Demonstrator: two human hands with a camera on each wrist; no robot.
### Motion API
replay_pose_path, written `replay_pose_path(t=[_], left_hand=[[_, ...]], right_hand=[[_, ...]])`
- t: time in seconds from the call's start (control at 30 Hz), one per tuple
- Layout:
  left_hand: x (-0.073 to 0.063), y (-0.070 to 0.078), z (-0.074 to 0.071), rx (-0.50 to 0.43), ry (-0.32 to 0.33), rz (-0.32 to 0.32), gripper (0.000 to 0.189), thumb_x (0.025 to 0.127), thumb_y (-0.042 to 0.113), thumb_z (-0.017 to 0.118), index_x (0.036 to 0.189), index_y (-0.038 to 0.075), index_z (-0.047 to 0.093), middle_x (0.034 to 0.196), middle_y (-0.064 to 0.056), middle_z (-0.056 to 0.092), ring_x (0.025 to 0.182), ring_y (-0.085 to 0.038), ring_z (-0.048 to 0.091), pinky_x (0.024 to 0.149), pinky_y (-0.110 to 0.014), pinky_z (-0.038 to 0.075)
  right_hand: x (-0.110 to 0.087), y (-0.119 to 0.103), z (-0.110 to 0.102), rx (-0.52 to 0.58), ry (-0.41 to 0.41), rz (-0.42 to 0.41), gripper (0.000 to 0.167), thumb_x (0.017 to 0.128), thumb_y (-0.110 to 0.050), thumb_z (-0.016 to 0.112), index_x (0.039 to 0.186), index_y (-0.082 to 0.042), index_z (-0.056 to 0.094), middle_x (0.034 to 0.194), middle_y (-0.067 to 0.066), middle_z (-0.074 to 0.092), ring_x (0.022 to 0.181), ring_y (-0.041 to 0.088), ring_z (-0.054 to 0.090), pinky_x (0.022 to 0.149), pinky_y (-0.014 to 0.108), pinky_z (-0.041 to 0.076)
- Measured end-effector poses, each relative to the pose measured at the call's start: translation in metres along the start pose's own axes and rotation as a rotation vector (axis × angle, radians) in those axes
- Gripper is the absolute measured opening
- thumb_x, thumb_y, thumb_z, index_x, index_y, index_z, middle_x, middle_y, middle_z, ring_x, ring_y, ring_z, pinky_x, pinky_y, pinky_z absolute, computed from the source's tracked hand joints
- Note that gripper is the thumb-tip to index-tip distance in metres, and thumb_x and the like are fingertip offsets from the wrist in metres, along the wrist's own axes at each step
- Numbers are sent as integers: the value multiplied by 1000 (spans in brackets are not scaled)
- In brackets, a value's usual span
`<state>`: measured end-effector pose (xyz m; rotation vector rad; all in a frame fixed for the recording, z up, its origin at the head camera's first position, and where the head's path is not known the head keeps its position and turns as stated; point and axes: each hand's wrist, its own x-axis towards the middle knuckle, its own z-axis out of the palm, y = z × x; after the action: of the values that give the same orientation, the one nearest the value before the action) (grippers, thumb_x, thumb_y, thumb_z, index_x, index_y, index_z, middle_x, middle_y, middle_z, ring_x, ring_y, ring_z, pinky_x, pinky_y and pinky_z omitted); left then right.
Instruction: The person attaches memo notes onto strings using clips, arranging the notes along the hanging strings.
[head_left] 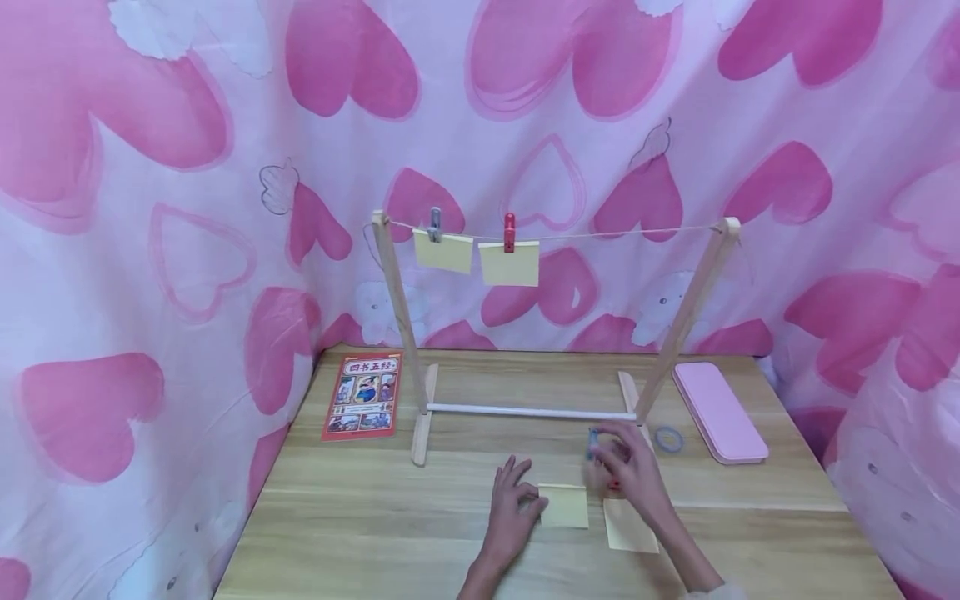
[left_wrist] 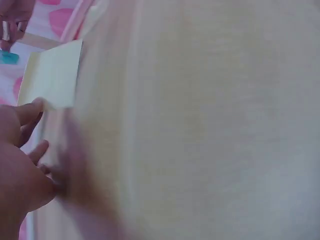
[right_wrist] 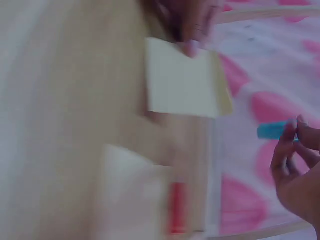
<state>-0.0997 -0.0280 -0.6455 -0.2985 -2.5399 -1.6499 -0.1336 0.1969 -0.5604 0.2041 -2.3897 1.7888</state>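
The fingers of the left hand [head_left: 512, 510] lie fairly straight just below the middle of the head view, their tips resting on the left edge of a yellow note [head_left: 564, 506] that lies flat on the wooden table [head_left: 360, 533]; the left wrist view shows the same touch, with no curl round the paper. To the right, the right hand [head_left: 628, 467] has its fingers bent and pinches a blue peg [head_left: 593, 442] between the fingertips, as the right wrist view confirms. A red peg [head_left: 613, 484] lies on the table right under that hand, and a 2nd loose note [head_left: 628, 527] lies below it, partly under the wrist.

At the far left of the table lies a red booklet [head_left: 363, 396]. Behind the hands stands a wooden rack [head_left: 397, 317] with a string across its top, in the upper middle of the frame. There, 2 notes already hang: 1 under a grey peg [head_left: 435, 223] and 1 under a hanging red peg [head_left: 509, 232]. Judging by this, 2 notes are up and 2 are left, with most of the string's right half bare. Further right lie a ring of tape [head_left: 667, 438] and a pink case [head_left: 718, 410].
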Motion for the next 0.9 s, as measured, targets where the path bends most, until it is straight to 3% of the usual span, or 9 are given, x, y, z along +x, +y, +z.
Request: replay_pose_path(t=[0.07,0.13,0.2,0.33,0.43,0.53,0.7,0.77,0.9], left_hand=[[8,10,-11,-114,-1,-84,13,97,12,79,88,3,76,147,-22,67,145,-50,55,128,-69,29],[19,26,-23,-172,9,-124,13,99,11,78,92,1,77,140,-21,71,136,-46,63,124,-66,40],[31,44,-35,-192,27,-142,11,100,11,78,97,0,79,130,-18,75,127,-41,69,115,-60,52],[58,85,-59,-204,47,-157,13,101,12,79,105,0,82,111,-13,76,106,-26,70,95,-38,61],[78,115,-78,-216,59,-136,16,101,12,79,107,-2,82,100,-9,70,91,-15,60,77,-22,52],[95,144,-94,-212,70,-96,19,102,13,79,109,-4,82,89,-4,63,82,-11,52,68,-19,44],[121,185,-117,-193,72,-10,16,104,13,76,103,-2,82,77,3,53,73,-11,45,64,-21,39],[130,199,-124,-189,76,9,16,104,14,76,103,0,83,76,5,52,72,-11,44,64,-22,37],[147,223,-135,-232,73,16,18,104,15,77,110,-1,84,79,5,56,73,-11,44,65,-23,38]], right_hand=[[13,-22,-5,-73,24,-128,27,95,8,77,122,9,72,125,23,63,85,0,62,67,16,53],[27,-47,-12,-124,25,-230,24,92,9,79,116,8,75,131,23,59,93,-1,58,75,15,51],[39,-74,-18,-154,12,-304,24,90,11,80,113,8,77,131,22,59,97,1,55,76,16,50],[56,-127,-29,-169,-19,-402,24,88,14,80,111,6,78,130,15,58,115,2,52,87,15,49],[63,-164,-34,-162,-35,-418,24,90,13,80,113,5,79,131,11,59,129,4,49,102,12,45],[70,-195,-36,-131,-35,-411,22,91,12,80,113,7,79,132,11,58,133,7,49,111,12,41],[87,-239,-41,-36,-4,-417,17,93,8,79,109,9,79,131,2,55,137,13,46,122,27,35],[97,-254,-44,-17,11,-431,17,92,6,80,108,10,79,130,-2,55,138,15,46,124,34,34],[118,-281,-48,-7,26,-436,17,92,6,81,108,12,79,125,-6,55,135,14,46,123,37,35]])
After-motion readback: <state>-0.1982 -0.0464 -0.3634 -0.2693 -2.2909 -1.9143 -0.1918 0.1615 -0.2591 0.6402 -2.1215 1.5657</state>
